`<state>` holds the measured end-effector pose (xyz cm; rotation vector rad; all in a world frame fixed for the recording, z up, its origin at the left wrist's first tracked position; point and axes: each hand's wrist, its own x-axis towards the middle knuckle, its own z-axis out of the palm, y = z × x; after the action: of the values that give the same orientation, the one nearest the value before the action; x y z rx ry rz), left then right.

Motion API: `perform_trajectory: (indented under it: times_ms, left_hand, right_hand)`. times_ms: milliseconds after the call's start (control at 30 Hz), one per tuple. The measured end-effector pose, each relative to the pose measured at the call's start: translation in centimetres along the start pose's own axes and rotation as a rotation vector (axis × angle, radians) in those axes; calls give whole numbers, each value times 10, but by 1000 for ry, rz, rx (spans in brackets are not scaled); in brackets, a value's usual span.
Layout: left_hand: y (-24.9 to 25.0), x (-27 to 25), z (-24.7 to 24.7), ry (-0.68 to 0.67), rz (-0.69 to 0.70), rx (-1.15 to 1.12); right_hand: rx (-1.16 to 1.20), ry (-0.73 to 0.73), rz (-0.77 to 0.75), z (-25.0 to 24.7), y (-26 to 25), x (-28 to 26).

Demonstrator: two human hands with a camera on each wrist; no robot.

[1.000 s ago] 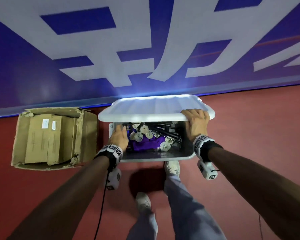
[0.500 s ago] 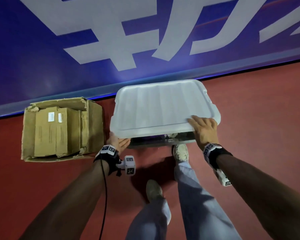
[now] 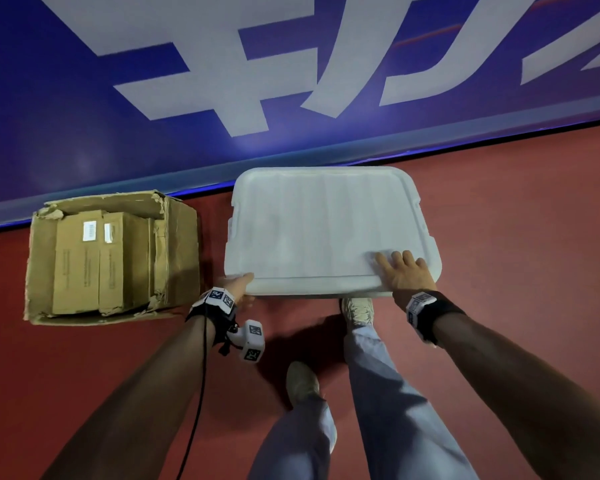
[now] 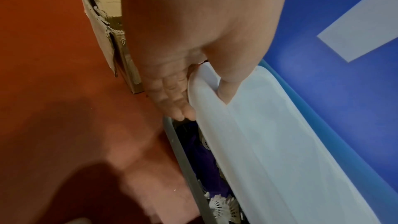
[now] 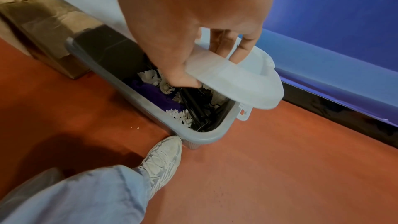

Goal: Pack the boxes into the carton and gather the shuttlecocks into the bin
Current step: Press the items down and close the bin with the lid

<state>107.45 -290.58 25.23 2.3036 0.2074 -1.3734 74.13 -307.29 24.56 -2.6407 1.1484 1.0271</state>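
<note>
The white lid (image 3: 329,233) is held over the grey bin (image 5: 150,108) by both hands. Its near left corner is pinched by the left hand (image 3: 236,285). Its near right edge is gripped by the right hand (image 3: 404,271), fingers on top, thumb underneath. The shuttlecocks (image 5: 181,117) lie in the bin below. The boxes (image 3: 97,258) are packed in the carton (image 3: 177,237) beside it.

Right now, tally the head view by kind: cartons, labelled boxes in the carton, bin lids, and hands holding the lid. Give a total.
carton: 1
labelled boxes: 2
lid: 1
hands gripping the lid's near edge, left hand and right hand: 2
Total: 6
</note>
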Motion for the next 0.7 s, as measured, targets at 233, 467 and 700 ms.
perform_trajectory:
  times_ms: [233,467,700]
  left_hand:
    - [-5,6,14,-85,-34,268]
    - [-9,11,28,23,-151,447]
    - [-13,58,26,37,-135,337]
  right_hand:
    - [-51,-164,-147,16,8,22]
    - [44,-286,-267,16,4,52]
    - [12,-92,-346,-2,4,103]
